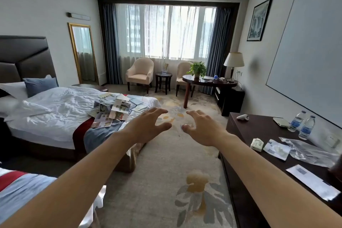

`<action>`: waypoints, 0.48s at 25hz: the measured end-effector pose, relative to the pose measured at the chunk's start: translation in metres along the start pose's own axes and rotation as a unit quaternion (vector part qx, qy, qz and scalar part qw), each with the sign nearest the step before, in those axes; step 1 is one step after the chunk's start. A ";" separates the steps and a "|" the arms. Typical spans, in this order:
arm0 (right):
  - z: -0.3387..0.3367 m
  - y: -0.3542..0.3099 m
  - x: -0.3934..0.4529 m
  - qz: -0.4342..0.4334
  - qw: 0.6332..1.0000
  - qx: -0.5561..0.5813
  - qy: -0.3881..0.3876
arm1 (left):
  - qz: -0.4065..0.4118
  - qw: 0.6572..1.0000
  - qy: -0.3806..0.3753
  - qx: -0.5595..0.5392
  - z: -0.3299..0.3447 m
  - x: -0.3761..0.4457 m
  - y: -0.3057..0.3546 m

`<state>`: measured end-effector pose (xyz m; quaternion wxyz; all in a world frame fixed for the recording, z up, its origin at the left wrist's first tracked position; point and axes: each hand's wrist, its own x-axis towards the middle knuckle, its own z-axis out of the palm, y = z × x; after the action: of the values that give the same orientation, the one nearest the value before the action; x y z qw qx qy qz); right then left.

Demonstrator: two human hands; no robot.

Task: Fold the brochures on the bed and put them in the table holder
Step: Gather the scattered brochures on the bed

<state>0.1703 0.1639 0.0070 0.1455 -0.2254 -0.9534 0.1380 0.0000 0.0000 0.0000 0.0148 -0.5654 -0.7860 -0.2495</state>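
Observation:
Several unfolded brochures (114, 108) lie scattered near the foot of the bed (61, 113), on the white duvet and the blue runner. My left hand (148, 125) and my right hand (201, 127) are stretched out in front of me above the carpet, fingers spread and curled, holding nothing. Both hands are right of the bed and well short of the brochures. A small clear holder (165, 69) with something in it stands on the round side table (163, 75) by the window, far off.
A dark dresser (259, 131) runs along the right wall with water bottles (302, 125), a white controller (242, 117), papers and plastic wrap. A desk (209, 81) with a plant and lamp, and two armchairs, stand by the window. A second bed's corner (22, 187) is at lower left.

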 end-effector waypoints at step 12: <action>0.059 0.053 0.232 0.026 0.999 -0.024 -0.009 | -0.016 1.000 -0.020 -0.011 0.021 0.191 -0.158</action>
<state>-0.0277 0.3069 -0.0148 0.1275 -0.2519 -0.9517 0.1208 -0.2050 0.1393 -0.0193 -0.0113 -0.5578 -0.7922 -0.2473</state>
